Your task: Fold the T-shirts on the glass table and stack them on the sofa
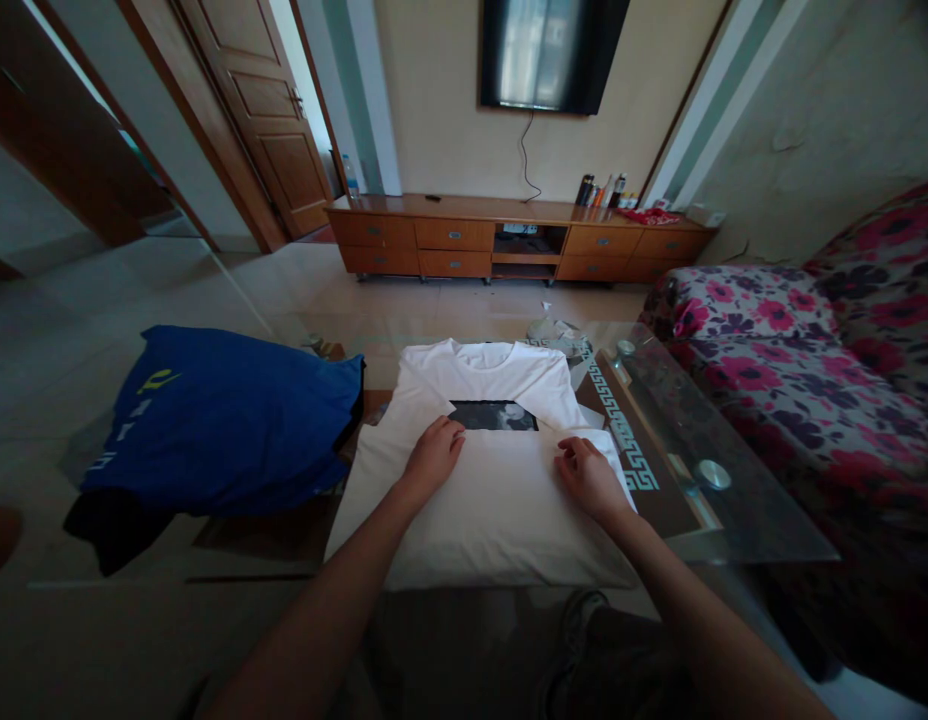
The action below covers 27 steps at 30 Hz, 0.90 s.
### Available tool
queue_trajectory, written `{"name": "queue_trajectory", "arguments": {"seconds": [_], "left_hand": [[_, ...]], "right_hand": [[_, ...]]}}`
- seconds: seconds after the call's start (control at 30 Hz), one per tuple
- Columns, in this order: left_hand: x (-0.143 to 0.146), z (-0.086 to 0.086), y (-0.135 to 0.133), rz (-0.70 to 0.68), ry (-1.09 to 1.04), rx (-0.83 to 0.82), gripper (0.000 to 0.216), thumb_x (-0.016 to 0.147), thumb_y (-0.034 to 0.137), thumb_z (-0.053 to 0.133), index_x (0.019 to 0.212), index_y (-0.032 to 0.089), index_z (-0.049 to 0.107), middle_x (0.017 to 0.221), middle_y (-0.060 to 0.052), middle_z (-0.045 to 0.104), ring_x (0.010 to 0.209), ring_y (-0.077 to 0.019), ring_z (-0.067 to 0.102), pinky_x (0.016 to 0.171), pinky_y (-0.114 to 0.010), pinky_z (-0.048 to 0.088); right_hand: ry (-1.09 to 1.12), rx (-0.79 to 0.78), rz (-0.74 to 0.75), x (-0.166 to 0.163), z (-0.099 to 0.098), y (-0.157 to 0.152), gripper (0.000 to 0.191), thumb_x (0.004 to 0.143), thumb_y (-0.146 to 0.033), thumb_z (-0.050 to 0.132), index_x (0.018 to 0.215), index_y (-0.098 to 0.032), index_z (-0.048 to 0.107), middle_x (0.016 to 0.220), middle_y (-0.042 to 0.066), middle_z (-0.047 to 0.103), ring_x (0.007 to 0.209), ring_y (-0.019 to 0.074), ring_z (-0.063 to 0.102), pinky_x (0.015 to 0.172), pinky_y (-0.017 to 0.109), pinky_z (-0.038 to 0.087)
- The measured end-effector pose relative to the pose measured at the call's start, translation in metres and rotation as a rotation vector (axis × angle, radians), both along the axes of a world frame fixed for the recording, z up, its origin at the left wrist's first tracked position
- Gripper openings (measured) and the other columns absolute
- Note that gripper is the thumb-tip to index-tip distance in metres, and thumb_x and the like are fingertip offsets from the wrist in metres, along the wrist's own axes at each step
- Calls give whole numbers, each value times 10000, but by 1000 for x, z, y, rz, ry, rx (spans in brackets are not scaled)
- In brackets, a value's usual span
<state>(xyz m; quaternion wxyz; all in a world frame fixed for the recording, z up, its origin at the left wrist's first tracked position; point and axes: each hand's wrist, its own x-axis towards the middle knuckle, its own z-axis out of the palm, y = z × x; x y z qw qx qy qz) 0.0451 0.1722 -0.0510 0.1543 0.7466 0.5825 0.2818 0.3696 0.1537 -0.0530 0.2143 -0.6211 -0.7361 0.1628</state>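
A white T-shirt (501,510) lies on the glass table, its collar at the far side. Its lower part is folded up over the front, and a strip of dark grey print (494,415) shows above the fold's edge. My left hand (436,448) rests on the cloth at the left end of that edge, fingers extended and close together. On the right side of the folded part, my right hand (588,475) touches the fabric with its fingers bent and slightly apart. Neither hand visibly grips the cloth.
A blue garment (231,420) with black parts lies left on the glass table (771,520). A floral sofa (794,390) stands at right. Beyond are a wooden TV cabinet (453,235) with several bottles (600,190), a wall television (550,55) and a door (258,110).
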Motion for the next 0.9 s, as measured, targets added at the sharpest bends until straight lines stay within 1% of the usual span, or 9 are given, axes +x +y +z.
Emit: {"name": "queue_trajectory", "arguments": {"seconds": [0.23,0.37,0.47,0.57,0.67,0.7,0.77,0.83,0.9], "left_hand": [[15,2,1,133,147,-31,167,997,229,534,951,232,694,1026,-53,649,941,-193,633,819,-285,468],[19,1,0,150,178,-15,170,1002,227,513,931,235,668,1029,-52,649,924,-195,625,791,-289,457],[18,3,2,165,97,15,164,995,201,503,924,233,647,1018,-54,645,933,-195,626,831,-297,466],[22,17,-1,128,-58,69,160,997,213,483,929,224,627,986,-56,632,929,-200,618,866,-314,470],[36,39,-22,-90,-209,-5,174,1012,281,472,931,209,609,914,-37,620,836,-180,590,799,-298,464],[43,46,-34,-213,-260,-101,188,1017,308,471,936,205,605,883,-24,621,794,-165,579,756,-280,457],[56,56,-64,-506,-368,-391,202,1025,339,471,963,204,607,834,2,634,743,-136,578,690,-243,445],[66,54,-96,-742,-412,-685,186,1006,359,518,994,207,625,787,20,643,684,-117,584,627,-216,433],[72,40,-124,-852,-383,-855,181,974,371,577,1016,214,657,776,25,649,641,-109,582,575,-201,421]], "right_hand": [[-15,4,18,-2,6,-4,222,964,-245,527,1142,-165,634,1075,95,656,898,188,641,832,287,487],[-58,0,31,-4,9,-4,220,967,-223,536,1148,-158,644,1111,102,649,934,187,641,852,275,481],[-71,3,49,-4,10,-4,229,969,-213,539,1161,-149,647,1122,106,641,958,188,638,857,269,477],[-71,8,65,-3,10,-4,230,969,-211,543,1160,-141,649,1136,112,636,977,190,636,869,267,474],[-80,-1,69,-3,11,-4,230,969,-216,546,1159,-133,648,1140,116,634,982,191,633,875,266,471],[-88,-2,68,-4,11,-4,233,968,-218,549,1161,-133,647,1140,117,634,980,192,632,875,267,469],[-106,1,65,-4,11,-3,235,966,-224,555,1163,-135,647,1134,114,632,977,195,630,872,271,466],[-123,6,63,-4,10,-2,236,968,-228,552,1166,-140,647,1136,112,629,980,197,629,873,275,464],[-136,4,66,-4,8,-2,235,974,-233,546,1167,-145,648,1148,111,626,991,199,628,881,279,464]]}}
